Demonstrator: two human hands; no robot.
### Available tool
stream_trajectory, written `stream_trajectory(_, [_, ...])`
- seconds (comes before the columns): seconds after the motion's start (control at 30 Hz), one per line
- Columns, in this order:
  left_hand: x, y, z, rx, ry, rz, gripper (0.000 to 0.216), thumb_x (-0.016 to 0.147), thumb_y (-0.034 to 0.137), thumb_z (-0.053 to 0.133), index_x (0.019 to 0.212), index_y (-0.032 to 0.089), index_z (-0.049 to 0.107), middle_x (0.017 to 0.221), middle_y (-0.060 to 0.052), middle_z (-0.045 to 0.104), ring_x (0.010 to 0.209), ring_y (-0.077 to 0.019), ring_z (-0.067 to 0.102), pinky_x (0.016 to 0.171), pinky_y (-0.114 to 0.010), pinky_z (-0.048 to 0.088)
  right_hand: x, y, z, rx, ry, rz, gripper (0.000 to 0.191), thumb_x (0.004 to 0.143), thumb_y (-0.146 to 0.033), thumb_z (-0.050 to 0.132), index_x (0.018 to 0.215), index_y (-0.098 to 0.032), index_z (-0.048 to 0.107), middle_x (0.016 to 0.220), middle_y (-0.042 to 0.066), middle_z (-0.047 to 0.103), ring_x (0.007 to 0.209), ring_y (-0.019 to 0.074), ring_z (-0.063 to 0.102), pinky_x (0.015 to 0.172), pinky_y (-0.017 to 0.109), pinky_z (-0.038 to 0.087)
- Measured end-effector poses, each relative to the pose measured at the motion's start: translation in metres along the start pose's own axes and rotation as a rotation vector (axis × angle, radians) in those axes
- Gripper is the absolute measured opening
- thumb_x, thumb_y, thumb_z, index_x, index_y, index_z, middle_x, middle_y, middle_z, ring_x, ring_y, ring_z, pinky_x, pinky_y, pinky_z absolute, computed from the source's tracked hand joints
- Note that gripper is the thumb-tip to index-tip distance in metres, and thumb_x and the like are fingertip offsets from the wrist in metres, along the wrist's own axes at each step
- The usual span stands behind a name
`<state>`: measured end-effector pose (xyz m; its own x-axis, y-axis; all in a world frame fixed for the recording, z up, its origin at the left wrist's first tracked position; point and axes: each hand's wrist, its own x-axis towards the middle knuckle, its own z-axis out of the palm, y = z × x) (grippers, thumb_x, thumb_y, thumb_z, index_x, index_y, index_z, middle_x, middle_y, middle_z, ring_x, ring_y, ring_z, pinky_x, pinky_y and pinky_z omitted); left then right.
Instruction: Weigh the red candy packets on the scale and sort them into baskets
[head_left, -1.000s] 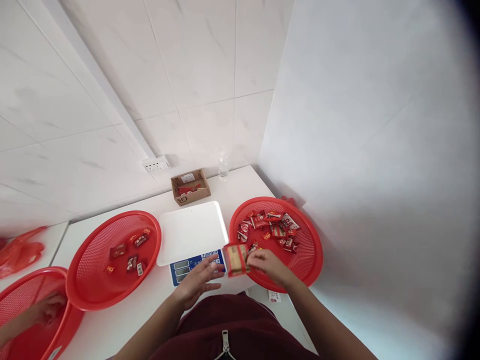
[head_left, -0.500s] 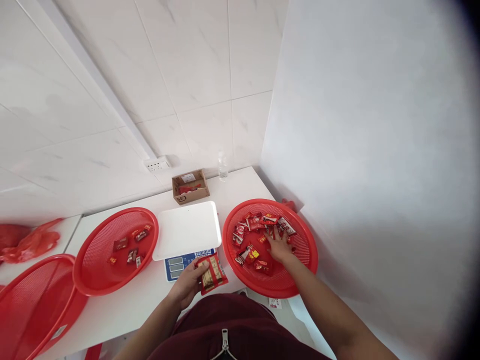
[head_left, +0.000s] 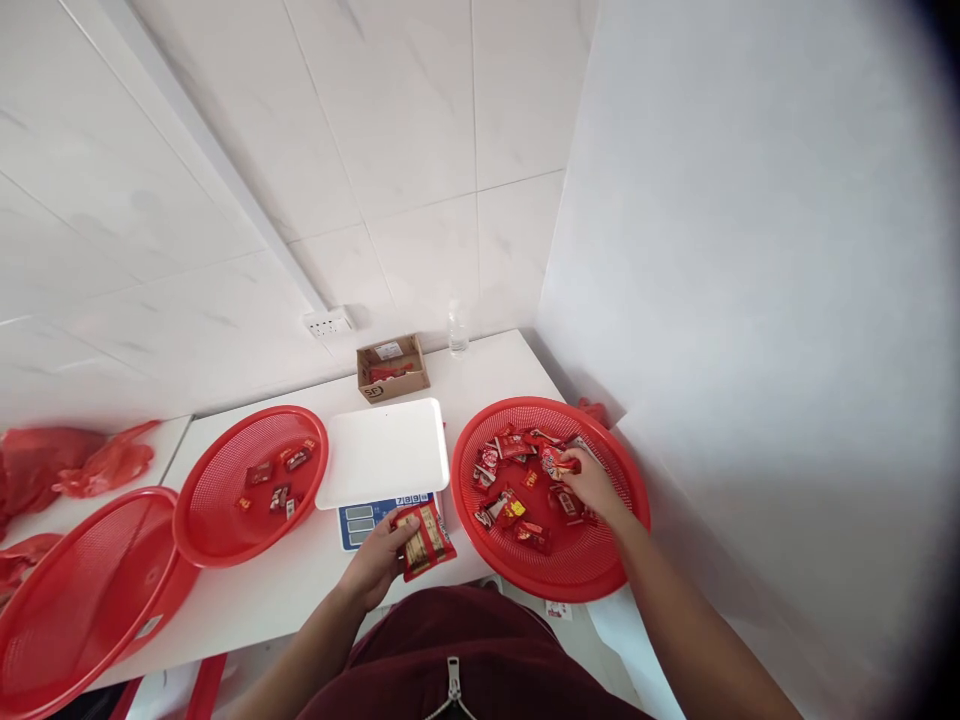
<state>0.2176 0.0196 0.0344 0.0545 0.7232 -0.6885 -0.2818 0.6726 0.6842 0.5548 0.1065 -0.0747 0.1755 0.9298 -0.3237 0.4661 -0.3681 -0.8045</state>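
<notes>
Left hand: thumb and fingers gripping; left hand (head_left: 381, 562) has gold pack (head_left: 426, 542) at the near side of the scale (head_left: 382, 452), off the pan.
Right hand: fingertips pinched; right hand (head_left: 594, 484) has red pack (head_left: 553, 462) at the far right part of right basket (head_left: 559, 572). Can't tell if it's fully lifted off the pile.
Picked so far: two, one per hand, by the look of it. Neither set down.
Right basket left: a good spread of packets (head_left: 513, 445), mostly along the far side, a few nearer the middle. Reads as mid-job, most of the picking outstanding.
Middle basket: handful of small packets in middle basket (head_left: 217, 532), left of the scale, neither hand near. Can't tell if they count as done.
Desk: box (head_left: 393, 385) and bottle (head_left: 458, 337) at the back of desk (head_left: 499, 372), neither in use.
</notes>
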Motion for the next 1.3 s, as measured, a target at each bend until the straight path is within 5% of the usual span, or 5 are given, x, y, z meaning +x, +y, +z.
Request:
stream_trajectory(0.27, [0.006,-0.003,0.008,-0.017,0.009,-0.019,0.034,0.071,0.029,0.074,0.098,0.017,0.058,0.090,-0.006,0.071,0.075,-0.0178,0.069,0.077,-0.035,0.055,-0.018,0.017,-0.009,0.200,-0.359,0.064,0.032,0.066,-0.023,0.061,0.098,-0.021,0.058,0.088,0.003,0.068,0.077,0.0192,0.064,0.068,0.030,0.050])
stream_trajectory(0.43, [0.014,-0.004,0.010,0.000,0.002,-0.030,0.037,0.069,0.029,0.076,0.099,0.018,0.059,0.093,-0.008,0.072,0.080,-0.0206,0.069,0.076,-0.035,0.055,-0.013,0.036,0.001,-0.211,-0.197,-0.039,0.061,0.062,-0.025,0.069,0.121,-0.021,0.054,0.140,0.013,0.043,0.130,0.0309,0.038,0.099,0.040,0.038])
stream_trajectory(0.63, [0.016,-0.004,0.010,-0.013,-0.005,-0.028,0.034,0.070,0.028,0.075,0.098,0.017,0.059,0.093,-0.008,0.072,0.081,-0.0208,0.070,0.079,-0.035,0.055,-0.017,0.028,0.039,-0.641,-0.291,0.127,0.079,0.065,-0.017,0.068,0.138,-0.026,0.039,0.155,0.017,0.012,0.134,0.0433,0.026,0.096,0.052,0.035])
stream_trajectory(0.97, [0.017,-0.009,-0.001,-0.016,0.023,-0.030,0.038,0.070,0.031,0.075,0.101,0.017,0.058,0.094,-0.008,0.072,0.081,-0.0213,0.070,0.079,-0.036,0.055,-0.017,0.010,0.056,-0.460,-0.230,-0.027,0.021,0.074,-0.011,0.050,0.091,-0.017,0.062,0.099,0.012,0.063,0.087,0.0248,0.059,0.075,0.032,0.040])
stream_trajectory(1.3, [0.009,-0.002,-0.005,-0.055,0.039,-0.031,0.031,0.072,0.027,0.074,0.097,0.016,0.060,0.092,-0.008,0.071,0.080,-0.0197,0.069,0.083,-0.036,0.054,-0.014,0.001,0.059,-0.131,-0.268,-0.029,0.022,0.067,-0.012,0.055,0.085,-0.020,0.063,0.083,0.003,0.069,0.075,0.0183,0.063,0.068,0.026,0.045])
